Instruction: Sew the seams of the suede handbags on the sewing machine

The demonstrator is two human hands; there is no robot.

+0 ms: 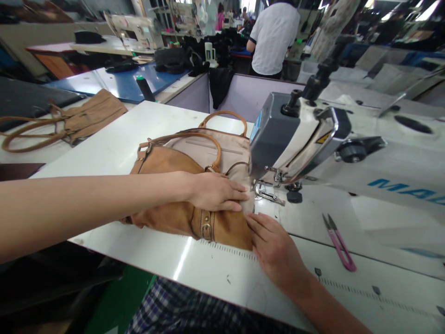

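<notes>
A tan handbag (174, 162) with a pale lining (231, 149), two rolled handles and a buckled strap (206, 227) lies on the sewing table. Its right edge is beside the presser foot (269, 195) of a sewing machine (306, 139). My left hand (219, 191) rests flat across the bag near that edge, palm down with fingers stretched toward the foot. Closed at the bag's right front corner, my right hand (274, 248) has the edge between its fingers and thumb; the thumb is partly hidden. The needle cannot be made out.
Pink-handled thread snips (339, 243) lie right of my right hand. Another tan bag (92, 116) is at the left. Behind are a black thread cone with a green top (145, 88), another sewing machine (135, 30) and a person in a white shirt (274, 39).
</notes>
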